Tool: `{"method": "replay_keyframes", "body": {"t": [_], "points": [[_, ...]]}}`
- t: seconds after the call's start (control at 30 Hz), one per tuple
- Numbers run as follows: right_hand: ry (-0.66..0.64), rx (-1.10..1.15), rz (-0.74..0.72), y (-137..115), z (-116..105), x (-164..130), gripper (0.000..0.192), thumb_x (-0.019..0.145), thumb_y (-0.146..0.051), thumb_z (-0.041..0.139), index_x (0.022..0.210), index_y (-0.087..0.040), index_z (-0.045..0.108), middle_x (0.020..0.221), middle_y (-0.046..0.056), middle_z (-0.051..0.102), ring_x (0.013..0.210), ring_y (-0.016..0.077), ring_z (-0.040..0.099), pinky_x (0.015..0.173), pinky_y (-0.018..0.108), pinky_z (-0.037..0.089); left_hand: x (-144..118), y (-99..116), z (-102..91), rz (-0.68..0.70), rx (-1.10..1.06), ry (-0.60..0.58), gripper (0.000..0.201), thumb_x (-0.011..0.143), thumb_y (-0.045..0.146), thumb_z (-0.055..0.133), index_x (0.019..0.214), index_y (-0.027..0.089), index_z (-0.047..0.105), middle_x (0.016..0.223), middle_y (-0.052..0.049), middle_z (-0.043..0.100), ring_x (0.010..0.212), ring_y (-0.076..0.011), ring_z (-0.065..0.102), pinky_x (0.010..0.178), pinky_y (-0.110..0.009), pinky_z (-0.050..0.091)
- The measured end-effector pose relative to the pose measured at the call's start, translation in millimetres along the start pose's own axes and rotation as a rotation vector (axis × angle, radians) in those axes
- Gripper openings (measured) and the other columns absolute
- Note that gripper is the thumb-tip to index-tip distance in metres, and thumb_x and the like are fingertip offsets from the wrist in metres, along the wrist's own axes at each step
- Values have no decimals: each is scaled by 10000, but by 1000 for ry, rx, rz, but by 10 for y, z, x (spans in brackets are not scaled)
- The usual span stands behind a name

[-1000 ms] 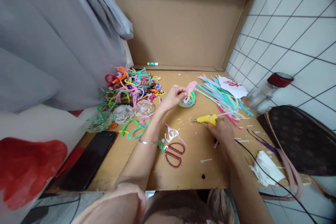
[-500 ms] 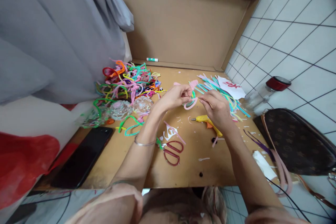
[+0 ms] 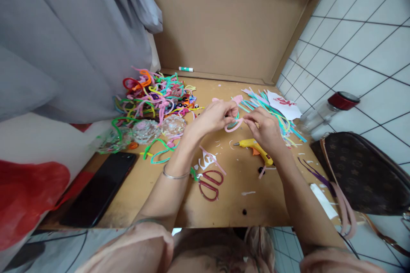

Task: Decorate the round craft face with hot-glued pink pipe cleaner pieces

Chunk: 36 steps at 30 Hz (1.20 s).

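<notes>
Both hands pinch a pink strip over the cardboard table.

Left hand (image 3: 214, 116) and right hand (image 3: 264, 129) each close fingers on the curled pink strip (image 3: 233, 126), held between them just above the table (image 3: 230, 196). Yellow glue gun (image 3: 254, 148) lies just beside the right hand; red scissors (image 3: 209, 184) nearer the body.

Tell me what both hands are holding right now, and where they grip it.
Left hand and right hand together pinch a pink curved pipe-cleaner strip, the left at its upper end, the right at the other end.
</notes>
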State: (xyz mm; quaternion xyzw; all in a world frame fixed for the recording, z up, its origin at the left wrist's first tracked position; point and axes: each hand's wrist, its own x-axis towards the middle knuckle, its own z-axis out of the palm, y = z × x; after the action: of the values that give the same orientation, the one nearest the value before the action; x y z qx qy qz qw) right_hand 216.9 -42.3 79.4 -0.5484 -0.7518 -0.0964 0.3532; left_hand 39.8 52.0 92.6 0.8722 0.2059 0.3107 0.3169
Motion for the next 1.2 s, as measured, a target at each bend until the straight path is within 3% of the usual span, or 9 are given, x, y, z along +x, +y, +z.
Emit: {"method": "replay_keyframes", "body": {"t": [0.23, 0.53, 0.77, 0.93, 1.03, 1.2], "points": [[-4, 19, 65, 3, 30, 3, 152, 860, -187, 546, 769, -184, 668, 745, 34, 602, 706, 169, 558, 666, 286, 438, -3, 38, -14, 14, 55, -12, 144, 693, 43, 628, 695, 180, 587, 669, 11, 562, 677, -152, 465, 648, -263, 291], [40, 48, -54, 44, 72, -14, 182, 899, -207, 536, 784, -191, 676, 763, 52, 626, 733, 182, 587, 688, 300, 459, -13, 60, -35, 17, 254, -49, 105, 737, 74, 572, 738, 178, 588, 707, 3, 592, 713, -155, 512, 660, -260, 327], [70, 121, 47, 26, 122, -47, 144, 854, -186, 567, 743, -185, 658, 717, 35, 609, 660, 158, 545, 623, 284, 421, 0, -13, -20, 14, 222, -16, 65, 751, 107, 585, 764, 169, 601, 701, 18, 609, 670, -123, 533, 637, -235, 362], [93, 244, 177, 51, 199, -29, 129, 810, -220, 575, 717, -183, 657, 674, 12, 571, 621, 137, 499, 587, 265, 395, 1, -61, -6, -9, 73, 11, 86, 753, 139, 599, 832, 158, 629, 722, 15, 632, 660, -115, 557, 643, -229, 399], [105, 346, 295, 131, 276, -10, 148, 774, -270, 582, 684, -177, 655, 652, 5, 561, 584, 122, 463, 548, 253, 367, 19, -149, 13, -27, -49, 112, 113, 796, 200, 583, 881, 150, 639, 795, -8, 659, 711, -121, 574, 692, -239, 432], [77, 512, 530, 337, 443, 11, 172, 674, -328, 608, 664, -163, 658, 586, -11, 570, 517, 98, 422, 514, 243, 338, 118, -598, 137, -173, -272, 487, 148, 863, 229, 495, 951, 156, 589, 890, -34, 658, 829, -142, 607, 789, -262, 466]]}}
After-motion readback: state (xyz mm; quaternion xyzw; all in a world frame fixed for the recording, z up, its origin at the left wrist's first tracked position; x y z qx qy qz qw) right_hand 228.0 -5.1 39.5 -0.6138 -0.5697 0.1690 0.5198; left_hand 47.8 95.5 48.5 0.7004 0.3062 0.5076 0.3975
